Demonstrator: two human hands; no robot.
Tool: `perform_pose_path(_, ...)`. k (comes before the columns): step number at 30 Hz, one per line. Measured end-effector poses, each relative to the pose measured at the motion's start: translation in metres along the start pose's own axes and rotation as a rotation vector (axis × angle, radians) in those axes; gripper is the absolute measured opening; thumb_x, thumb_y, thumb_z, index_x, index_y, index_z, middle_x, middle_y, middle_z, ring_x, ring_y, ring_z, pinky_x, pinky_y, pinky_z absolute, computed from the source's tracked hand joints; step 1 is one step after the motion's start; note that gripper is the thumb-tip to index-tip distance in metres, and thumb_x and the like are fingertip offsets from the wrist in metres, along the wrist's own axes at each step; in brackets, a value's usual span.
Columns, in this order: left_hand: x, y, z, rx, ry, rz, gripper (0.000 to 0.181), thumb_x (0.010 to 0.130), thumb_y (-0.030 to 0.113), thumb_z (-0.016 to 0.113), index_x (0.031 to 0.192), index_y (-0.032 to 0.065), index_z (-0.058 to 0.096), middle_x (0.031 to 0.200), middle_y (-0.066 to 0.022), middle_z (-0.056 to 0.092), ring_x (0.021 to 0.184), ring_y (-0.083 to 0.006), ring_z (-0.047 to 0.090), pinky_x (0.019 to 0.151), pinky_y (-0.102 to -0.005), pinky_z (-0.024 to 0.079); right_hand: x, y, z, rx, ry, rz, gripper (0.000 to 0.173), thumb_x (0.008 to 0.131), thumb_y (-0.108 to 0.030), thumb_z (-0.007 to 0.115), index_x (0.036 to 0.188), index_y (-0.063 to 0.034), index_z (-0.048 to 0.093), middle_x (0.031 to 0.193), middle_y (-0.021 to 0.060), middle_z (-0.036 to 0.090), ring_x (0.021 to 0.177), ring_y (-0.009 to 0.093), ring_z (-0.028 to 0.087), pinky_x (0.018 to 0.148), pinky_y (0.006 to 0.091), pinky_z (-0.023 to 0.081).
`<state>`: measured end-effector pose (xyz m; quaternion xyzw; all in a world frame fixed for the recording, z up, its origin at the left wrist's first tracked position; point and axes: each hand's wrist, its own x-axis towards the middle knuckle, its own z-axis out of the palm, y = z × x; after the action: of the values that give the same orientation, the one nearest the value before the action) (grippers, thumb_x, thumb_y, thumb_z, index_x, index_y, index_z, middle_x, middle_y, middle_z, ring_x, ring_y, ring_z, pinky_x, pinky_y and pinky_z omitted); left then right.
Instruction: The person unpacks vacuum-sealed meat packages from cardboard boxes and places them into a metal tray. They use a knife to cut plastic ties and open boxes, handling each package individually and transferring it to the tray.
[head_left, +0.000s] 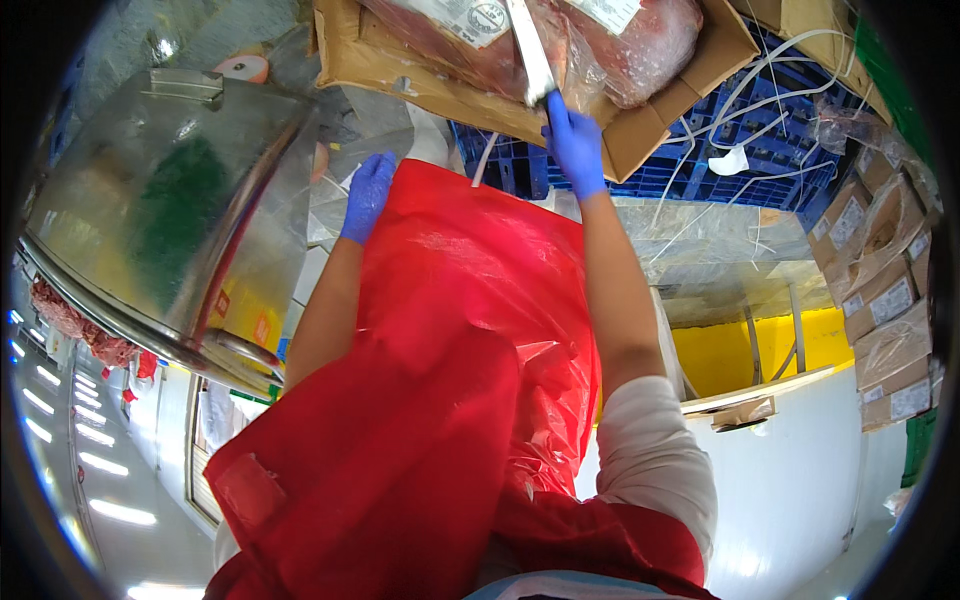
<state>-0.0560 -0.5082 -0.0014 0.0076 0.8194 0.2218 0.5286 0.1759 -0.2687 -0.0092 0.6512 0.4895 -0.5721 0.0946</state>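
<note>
My right hand (576, 146), in a blue glove, is closed on the dark handle of a knife (531, 56). Its broad blade points away from me over bagged raw meat (652, 52) that lies in an open cardboard box (652, 124). Clear plastic and printed labels cover parts of the meat. My left hand (369, 196), also gloved in blue, hangs beside the upper left edge of my red apron (465, 247). Its fingers point away from me, and nothing shows in it; how far they are bent is hard to see.
Blue plastic pallets (750, 165) lie under and right of the box, with loose white straps (720, 127) across them. A stainless steel bin (172, 187) with a curved rim stands at left. Stacked, wrapped cartons (877, 292) stand at right, near a yellow surface (810, 341).
</note>
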Motion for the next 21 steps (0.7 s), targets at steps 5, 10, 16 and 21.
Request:
perform_pose_path(5,-0.003,-0.002,-0.022,0.202,-0.230,-0.034,0.039,0.088,0.031,0.049,0.111,-0.0006,0.054,0.097,-0.0100,0.059,0.082,-0.0187,0.054,0.075,-0.0299,0.044,-0.018,-0.216,0.073,0.676,-0.431,-0.478,0.045,0.088,-0.045,0.045,0.078,-0.0028,0.058,0.054,0.0026,0.047,0.045,0.013,0.045,0.043,0.0287,0.037)
perform_pose_path(10,-0.040,0.038,-0.031,0.544,-0.057,0.342,0.038,0.084,0.030,0.052,0.112,0.0035,0.053,0.106,-0.0100,0.055,0.093,-0.0225,0.051,0.080,-0.0346,0.042,-0.079,-0.334,0.130,1.122,-0.812,-0.386,0.040,0.089,-0.046,0.043,0.073,-0.0110,0.053,0.053,-0.0013,0.042,0.042,0.011,0.039,0.038,0.0266,0.031)
perform_pose_path(16,0.026,0.171,0.057,1.019,0.046,1.214,0.040,0.079,0.028,0.055,0.113,0.0085,0.051,0.116,-0.0101,0.051,0.105,-0.0270,0.047,0.085,-0.0404,0.040,-0.022,-0.259,0.005,1.029,-0.186,0.128,0.041,0.090,-0.049,0.039,0.064,-0.0183,0.042,0.052,-0.0059,0.037,0.040,0.008,0.033,0.033,0.0233,0.024)
perform_pose_path(21,0.058,0.275,0.090,1.452,-0.048,1.503,0.046,0.063,0.044,0.067,0.095,0.0124,0.058,0.099,-0.0078,0.055,0.098,-0.0258,0.048,0.081,-0.0428,0.037,-0.025,-0.070,-0.096,1.064,0.080,0.149,0.050,0.083,-0.053,0.050,0.078,-0.0039,0.053,0.057,0.0052,0.051,0.047,0.015,0.049,0.042,0.0275,0.037)
